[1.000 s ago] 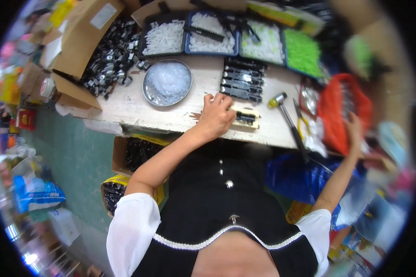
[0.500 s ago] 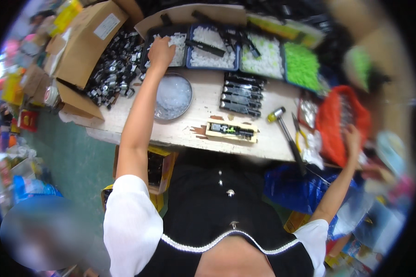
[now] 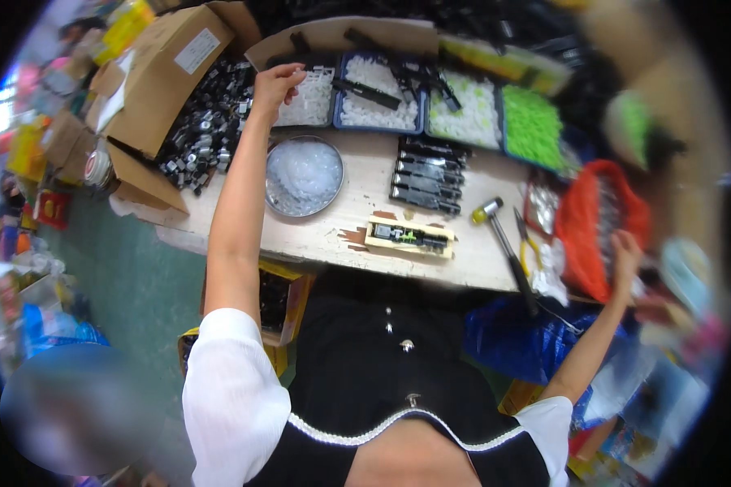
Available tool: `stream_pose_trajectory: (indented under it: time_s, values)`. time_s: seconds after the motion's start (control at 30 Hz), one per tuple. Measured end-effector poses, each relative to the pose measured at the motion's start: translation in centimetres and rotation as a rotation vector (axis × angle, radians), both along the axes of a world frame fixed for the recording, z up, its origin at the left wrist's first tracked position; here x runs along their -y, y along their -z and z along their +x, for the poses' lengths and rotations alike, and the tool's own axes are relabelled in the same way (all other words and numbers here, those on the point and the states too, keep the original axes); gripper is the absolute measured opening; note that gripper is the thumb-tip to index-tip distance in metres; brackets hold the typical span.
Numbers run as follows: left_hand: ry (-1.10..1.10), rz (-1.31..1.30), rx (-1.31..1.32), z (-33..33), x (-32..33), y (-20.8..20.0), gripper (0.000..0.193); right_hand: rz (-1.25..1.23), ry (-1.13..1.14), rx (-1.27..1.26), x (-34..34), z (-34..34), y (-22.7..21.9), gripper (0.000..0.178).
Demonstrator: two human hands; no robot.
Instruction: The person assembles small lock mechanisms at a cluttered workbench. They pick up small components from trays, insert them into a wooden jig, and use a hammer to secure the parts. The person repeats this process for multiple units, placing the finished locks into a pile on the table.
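My left hand (image 3: 274, 91) is raised over the leftmost tray of small white parts (image 3: 309, 107). Its fingers are curled, with thumb and forefinger pinched together; whatever lies between them is too small to name. At the right, my right hand (image 3: 626, 258) is at the near right rim of a red plastic bag (image 3: 578, 243) of small greyish pieces. Its fingers look closed together, and their tips are hard to make out. Between the hands, a black assembly with bright green and silver parts (image 3: 410, 236) lies in a cream-coloured holder (image 3: 379, 243) near the table's front edge.
A round metal dish (image 3: 340, 180) holds a translucent whitish substance. Several black housings (image 3: 426, 177) lie in a row. A hammer (image 3: 508, 243), yellow-handled pliers (image 3: 530, 248) and a tray of green parts (image 3: 533, 126) are at the right. A cardboard box (image 3: 150, 101) spills metal-and-black pieces (image 3: 207, 122).
My left hand has come up from among the white parts, its fingers now pinched. My right hand has drawn back slightly toward the bag's rim. The view has shifted a little.
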State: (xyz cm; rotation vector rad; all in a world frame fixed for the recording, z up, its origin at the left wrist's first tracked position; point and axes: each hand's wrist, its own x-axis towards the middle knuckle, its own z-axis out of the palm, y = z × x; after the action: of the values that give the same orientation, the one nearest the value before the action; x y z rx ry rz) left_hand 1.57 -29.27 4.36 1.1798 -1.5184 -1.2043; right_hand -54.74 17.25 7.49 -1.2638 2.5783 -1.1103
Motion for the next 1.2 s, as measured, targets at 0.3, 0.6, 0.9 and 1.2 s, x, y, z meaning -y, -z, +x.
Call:
stream_pose_trajectory:
  time_s: [0.3,0.6,0.9,1.2]
  values:
    - [-0.013,-0.023,-0.349,0.0,-3.9,-1.8,0.017,0.135,0.068,0.038,-0.4,-1.1,1.3,0.007]
    - [-0.037,-0.223,0.041,3.4,-16.2,0.1,0.014,0.189,0.161,-0.365,-0.9,0.4,-0.8,0.024]
    - [-0.073,-0.525,0.465,4.9,-20.9,3.4,0.014,-0.204,-0.055,0.000,3.8,9.5,-2.7,0.020]
    - [-0.031,-0.721,0.676,2.8,-20.4,3.6,0.011,-0.152,-0.249,-0.304,6.5,16.6,-1.9,0.018]
